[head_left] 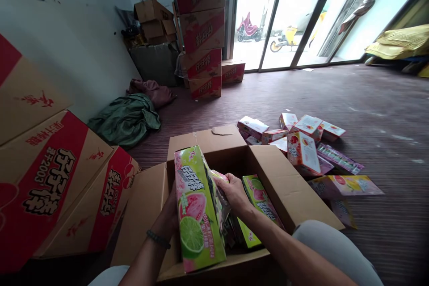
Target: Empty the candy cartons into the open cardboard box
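Carpeted floor (pixel 368 111), open carton (pixel 284 183) before me. My left hand (pixel 169 216) and right hand (pixel 234 192) clasp a green box (pixel 197 214) upright inside it, fingers wrapped round its edges. Pink boxes (pixel 301 143) lie scattered beyond.

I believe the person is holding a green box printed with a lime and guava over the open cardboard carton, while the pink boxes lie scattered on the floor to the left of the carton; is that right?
Not quite: the pink boxes lie scattered on the floor to the right of the open cardboard carton, not the left, as the head view shows. To its left stand large red cartons. The rest holds: both the left hand and right hand hold the green box over the carton.
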Motion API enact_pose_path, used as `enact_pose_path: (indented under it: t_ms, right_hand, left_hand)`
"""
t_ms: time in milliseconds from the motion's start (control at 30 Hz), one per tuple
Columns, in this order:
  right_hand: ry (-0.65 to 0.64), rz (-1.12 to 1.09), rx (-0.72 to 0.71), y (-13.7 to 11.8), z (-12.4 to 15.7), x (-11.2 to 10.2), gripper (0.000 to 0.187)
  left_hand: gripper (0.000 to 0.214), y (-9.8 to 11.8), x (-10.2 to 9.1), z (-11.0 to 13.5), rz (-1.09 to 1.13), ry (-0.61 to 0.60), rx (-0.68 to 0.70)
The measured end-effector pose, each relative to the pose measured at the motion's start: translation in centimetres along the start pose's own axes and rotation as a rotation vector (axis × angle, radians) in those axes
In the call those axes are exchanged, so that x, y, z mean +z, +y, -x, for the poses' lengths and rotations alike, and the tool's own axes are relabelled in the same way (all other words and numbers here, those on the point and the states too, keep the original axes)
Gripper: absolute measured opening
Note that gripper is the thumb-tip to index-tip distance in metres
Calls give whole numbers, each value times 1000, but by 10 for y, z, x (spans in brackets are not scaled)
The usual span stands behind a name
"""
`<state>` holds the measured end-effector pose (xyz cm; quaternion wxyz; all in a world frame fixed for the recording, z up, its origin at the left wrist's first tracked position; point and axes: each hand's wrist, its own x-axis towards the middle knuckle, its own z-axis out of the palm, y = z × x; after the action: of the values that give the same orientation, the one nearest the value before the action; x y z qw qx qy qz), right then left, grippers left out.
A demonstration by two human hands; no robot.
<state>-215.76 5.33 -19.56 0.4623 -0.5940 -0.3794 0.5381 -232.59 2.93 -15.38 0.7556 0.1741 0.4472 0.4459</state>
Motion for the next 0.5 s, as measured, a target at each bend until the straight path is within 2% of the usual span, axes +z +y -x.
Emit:
enact_pose_path:
  t_ms: [67,133,233,300,400,500]
  right_hand:
    - [-1,9,18,-2,1,-3,42]
    - [9,31,23,-4,2,-7,41]
    - [45,101,-41,-3,2,-15,42]
    - [52,202,-107,1,1,-20,42]
    - [-1,352,-145,14,-2,-20,45]
    - [-72,379,-140,29,-2,-14,48]
  left_hand:
    - [31,2,-16,-6,5,48,-63]
    - [33,4,-38,-12,-16,150,-90]
    - [30,6,-70,-15,-46,293,-8]
    - [31,6,-85,-14,-97,381,52]
    - [41,7,-91,-10,-174,441,89]
    - [46,11,-88,-6,-160,372,48]
